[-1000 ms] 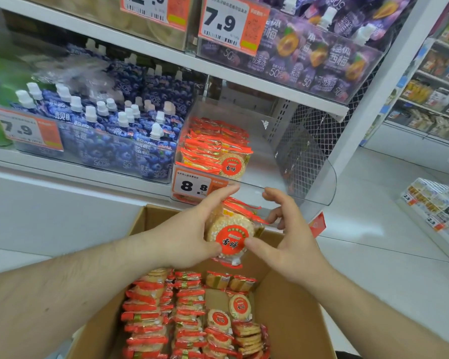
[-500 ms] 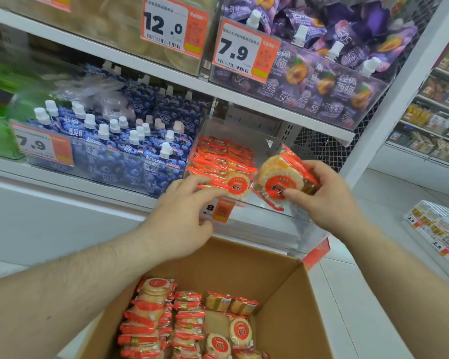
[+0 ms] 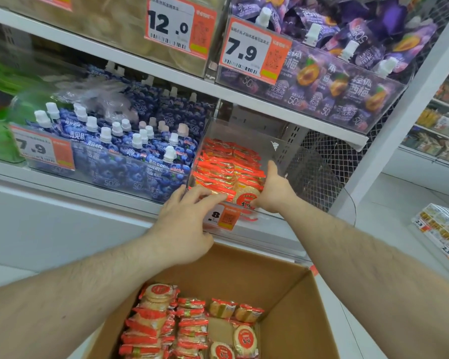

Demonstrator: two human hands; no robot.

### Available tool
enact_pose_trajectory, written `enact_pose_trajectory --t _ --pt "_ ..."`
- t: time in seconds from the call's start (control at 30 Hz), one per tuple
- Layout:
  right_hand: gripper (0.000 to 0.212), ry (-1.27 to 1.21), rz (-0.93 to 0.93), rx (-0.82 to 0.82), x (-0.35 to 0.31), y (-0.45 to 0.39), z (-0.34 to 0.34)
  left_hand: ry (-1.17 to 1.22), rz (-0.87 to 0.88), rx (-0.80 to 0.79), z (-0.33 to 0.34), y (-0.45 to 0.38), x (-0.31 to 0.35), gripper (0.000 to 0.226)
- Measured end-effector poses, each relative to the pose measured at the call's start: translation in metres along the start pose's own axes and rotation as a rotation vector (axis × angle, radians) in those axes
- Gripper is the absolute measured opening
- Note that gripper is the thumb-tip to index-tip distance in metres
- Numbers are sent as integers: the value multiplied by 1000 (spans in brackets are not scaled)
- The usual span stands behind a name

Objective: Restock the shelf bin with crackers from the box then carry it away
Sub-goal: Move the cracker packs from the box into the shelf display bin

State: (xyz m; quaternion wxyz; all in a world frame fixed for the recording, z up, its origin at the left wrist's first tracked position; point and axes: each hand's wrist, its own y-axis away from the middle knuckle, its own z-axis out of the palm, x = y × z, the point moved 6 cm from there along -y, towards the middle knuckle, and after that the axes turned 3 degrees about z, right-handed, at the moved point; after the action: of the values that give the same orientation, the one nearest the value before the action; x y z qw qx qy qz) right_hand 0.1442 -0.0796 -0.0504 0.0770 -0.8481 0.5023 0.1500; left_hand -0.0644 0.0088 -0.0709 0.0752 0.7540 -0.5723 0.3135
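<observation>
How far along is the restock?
Partway. Done: the clear shelf bin holds rows of cracker packs on its left side; its right side is bare. In hand: the right hand presses a pack into the front row, the left hand rests at the bin's front. Left: the cardboard box holds many packs; carrying not begun.

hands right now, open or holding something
Left hand: open, fingers spread at the bin's front edge.
Right hand: on a cracker pack in the bin; grip unclear.
</observation>
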Motion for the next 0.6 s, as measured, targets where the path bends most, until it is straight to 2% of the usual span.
enact_pose_trajectory --t 0.1,0.27,0.37,0.43,0.53,0.6 --pt "121 -91 35 -23 -5 -2 6 1 2 14 1 -1 2 78" --pt "100 -131 81 -52 -7 -7 11 19 -21 10 4 -3 3 78" --pt "99 -156 69 -76 -6 -6 10 -41 -40 4 3 -2 5 79" --pt "107 -167 58 -107 -4 -2 7 -91 -61 35 0 1 7 78" --pt "129 -98 45 -126 -2 10 -6 -186 121 228 -9 8 18 69" --pt "120 -38 2 -16 -2 21 -21 -171 280 341 -11 13 23 58"
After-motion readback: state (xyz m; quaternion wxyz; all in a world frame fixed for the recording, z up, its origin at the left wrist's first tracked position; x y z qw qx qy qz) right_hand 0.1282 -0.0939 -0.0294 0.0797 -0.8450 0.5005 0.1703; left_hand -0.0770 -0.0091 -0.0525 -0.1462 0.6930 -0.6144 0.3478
